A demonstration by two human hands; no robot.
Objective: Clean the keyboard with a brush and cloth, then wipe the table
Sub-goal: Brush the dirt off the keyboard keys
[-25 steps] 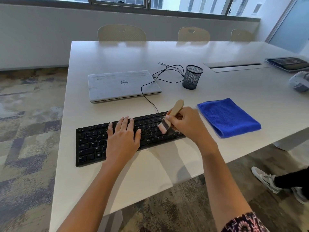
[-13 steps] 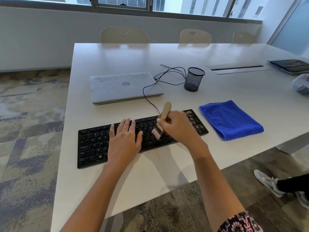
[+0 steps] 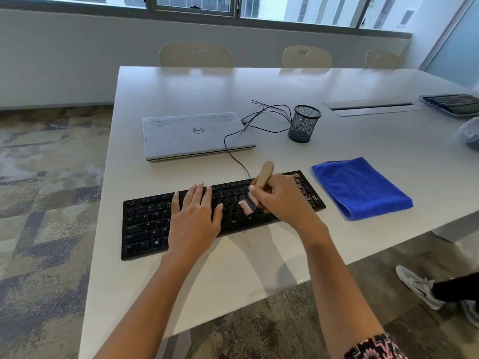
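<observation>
- Left hand (image 3: 193, 218) lies flat, fingers straight, on the keyboard's (image 3: 145, 224) middle.
- Right hand (image 3: 282, 200) grips the brush (image 3: 265, 172), bristles on the keys; crumbs (image 3: 304, 186) sit at the keyboard's right end, nearer this hand.
- Cloth (image 3: 360, 187) lies right of the keyboard.

Open table (image 3: 233, 275) is left on the near side of the keyboard (image 3: 145, 224). Behind the keyboard, passage is blocked by a closed laptop (image 3: 197, 134), a looping cable (image 3: 230, 149) and a mesh cup (image 3: 303, 124); just right of it, by a blue cloth (image 3: 360, 187).
</observation>
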